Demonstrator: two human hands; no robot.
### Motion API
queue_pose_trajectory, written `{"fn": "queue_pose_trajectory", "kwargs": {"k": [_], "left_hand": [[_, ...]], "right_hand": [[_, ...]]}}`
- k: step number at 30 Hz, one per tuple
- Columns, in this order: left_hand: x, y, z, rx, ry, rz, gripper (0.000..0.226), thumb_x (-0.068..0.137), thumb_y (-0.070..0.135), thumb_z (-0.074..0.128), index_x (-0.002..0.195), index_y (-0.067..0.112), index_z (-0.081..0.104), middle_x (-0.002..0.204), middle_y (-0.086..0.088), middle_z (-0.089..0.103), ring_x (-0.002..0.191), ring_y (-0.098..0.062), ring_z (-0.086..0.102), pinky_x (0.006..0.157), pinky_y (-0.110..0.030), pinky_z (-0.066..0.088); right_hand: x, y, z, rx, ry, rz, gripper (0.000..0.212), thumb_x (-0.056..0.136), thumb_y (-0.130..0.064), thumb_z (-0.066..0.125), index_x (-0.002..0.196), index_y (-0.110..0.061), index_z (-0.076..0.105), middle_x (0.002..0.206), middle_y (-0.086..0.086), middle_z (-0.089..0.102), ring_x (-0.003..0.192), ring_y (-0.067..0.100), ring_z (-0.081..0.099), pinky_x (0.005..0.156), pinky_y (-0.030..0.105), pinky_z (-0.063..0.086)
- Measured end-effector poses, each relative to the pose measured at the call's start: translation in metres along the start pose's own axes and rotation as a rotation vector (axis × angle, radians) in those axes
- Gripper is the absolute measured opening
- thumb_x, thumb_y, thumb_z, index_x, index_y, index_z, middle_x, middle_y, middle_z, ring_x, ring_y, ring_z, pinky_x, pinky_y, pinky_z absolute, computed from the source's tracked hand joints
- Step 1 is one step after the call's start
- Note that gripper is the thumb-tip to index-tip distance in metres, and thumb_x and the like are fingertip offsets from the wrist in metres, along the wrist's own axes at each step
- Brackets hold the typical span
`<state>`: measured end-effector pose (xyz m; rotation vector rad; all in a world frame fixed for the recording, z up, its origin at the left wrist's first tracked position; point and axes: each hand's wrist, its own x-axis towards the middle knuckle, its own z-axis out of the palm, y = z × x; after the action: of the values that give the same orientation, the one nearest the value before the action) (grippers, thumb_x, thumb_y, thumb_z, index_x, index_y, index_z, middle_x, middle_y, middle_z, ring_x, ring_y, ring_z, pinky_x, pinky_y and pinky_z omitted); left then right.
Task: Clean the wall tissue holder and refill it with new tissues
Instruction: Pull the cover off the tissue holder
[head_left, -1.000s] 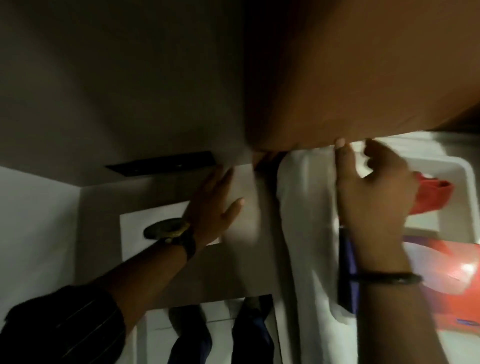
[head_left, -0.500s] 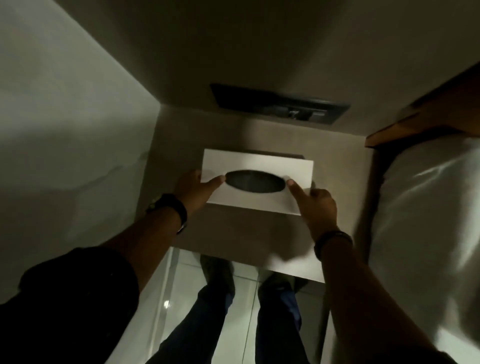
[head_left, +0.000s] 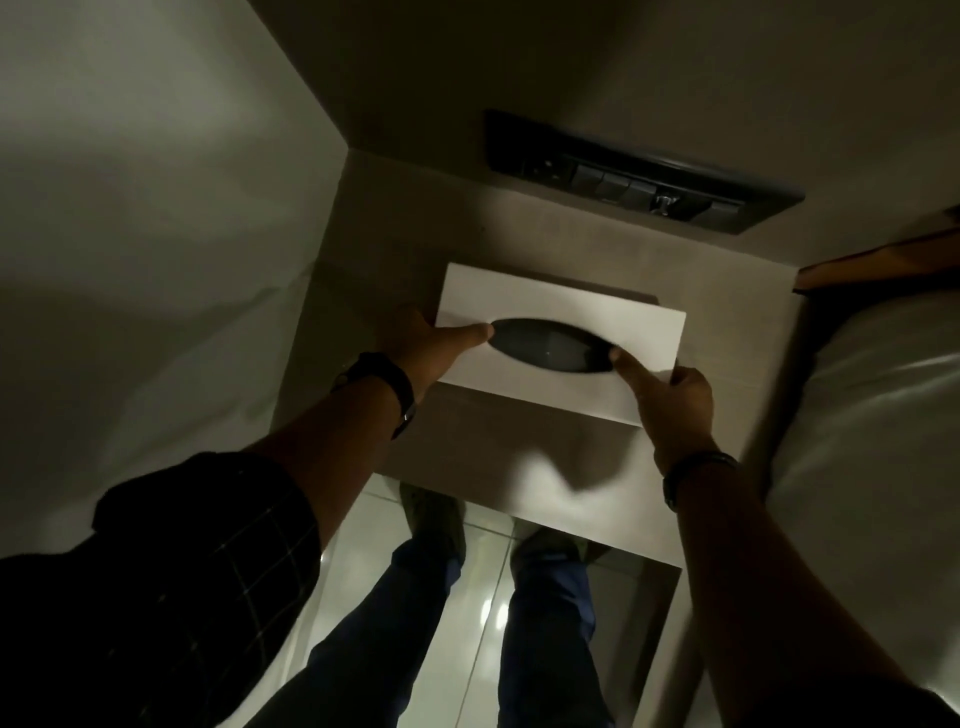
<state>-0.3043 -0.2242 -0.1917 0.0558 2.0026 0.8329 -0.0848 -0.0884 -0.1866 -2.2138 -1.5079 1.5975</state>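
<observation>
The wall tissue holder is a white rectangular box with a dark oval slot in its face, mounted on the grey wall in front of me. No tissue shows in the slot. My left hand grips the holder's left end, thumb lying on the face up to the slot's left tip. My right hand holds the lower right corner, one finger stretched onto the face at the slot's right tip. Both wrists wear dark bands.
A dark switch panel sits on the wall above the holder. A white towel or cloth hangs at the right under a wooden edge. A wall corner closes in on the left. My legs and a glossy tiled floor show below.
A second ago my hands were near the white cloth on the right. The view swung left and both hands came onto the holder's ends; in the last half second they have barely moved.
</observation>
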Motion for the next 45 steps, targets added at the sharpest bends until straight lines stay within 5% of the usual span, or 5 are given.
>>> {"fn": "queue_pose_trajectory", "kwargs": {"k": [7,14,20,33,45], "left_hand": [[0.010,0.004,-0.008,0.014,-0.016,-0.055,0.049,0.042,0.061,0.082,0.079,0.034,0.066,0.080,0.014,0.071,0.075,-0.010,0.068,0.057,-0.027,0.055],[0.009,0.004,-0.005,-0.036,0.004,-0.031,0.038,0.060,0.042,0.085,0.088,0.033,0.060,0.089,0.010,0.067,0.079,-0.008,0.065,0.053,-0.020,0.049],[0.007,0.006,-0.011,-0.076,-0.052,0.005,0.034,0.073,0.030,0.080,0.102,0.029,0.063,0.096,0.007,0.067,0.085,-0.010,0.064,0.060,-0.021,0.050],[-0.035,0.020,-0.022,0.021,0.154,0.151,0.044,0.068,0.039,0.083,0.100,0.027,0.056,0.094,0.012,0.061,0.081,-0.003,0.060,0.055,-0.013,0.050],[-0.068,-0.075,-0.015,0.167,0.082,-0.031,0.066,0.057,0.049,0.086,0.107,0.028,0.048,0.093,0.010,0.058,0.082,-0.012,0.061,0.055,-0.018,0.050]], "right_hand": [[0.002,-0.007,0.012,0.000,0.000,-0.035,0.087,0.040,-0.074,0.074,0.106,-0.018,0.066,0.114,0.008,0.070,0.107,0.030,0.066,0.097,0.048,0.055],[0.001,0.006,0.017,0.123,0.061,-0.092,0.048,0.070,-0.044,0.086,0.103,-0.017,0.064,0.099,-0.003,0.071,0.090,0.012,0.069,0.072,0.023,0.055],[-0.010,0.007,0.013,0.155,0.040,-0.117,0.055,0.072,-0.049,0.084,0.112,-0.019,0.062,0.102,-0.007,0.069,0.086,0.000,0.065,0.063,0.010,0.048],[-0.050,-0.002,0.008,-0.214,0.279,-0.301,0.062,0.078,-0.062,0.073,0.098,-0.004,0.067,0.105,0.012,0.066,0.088,0.018,0.057,0.064,0.016,0.038],[-0.100,0.074,0.008,-0.192,0.055,-0.005,0.067,0.080,-0.057,0.074,0.121,-0.005,0.062,0.120,0.013,0.061,0.107,0.030,0.064,0.091,0.047,0.058]]}}
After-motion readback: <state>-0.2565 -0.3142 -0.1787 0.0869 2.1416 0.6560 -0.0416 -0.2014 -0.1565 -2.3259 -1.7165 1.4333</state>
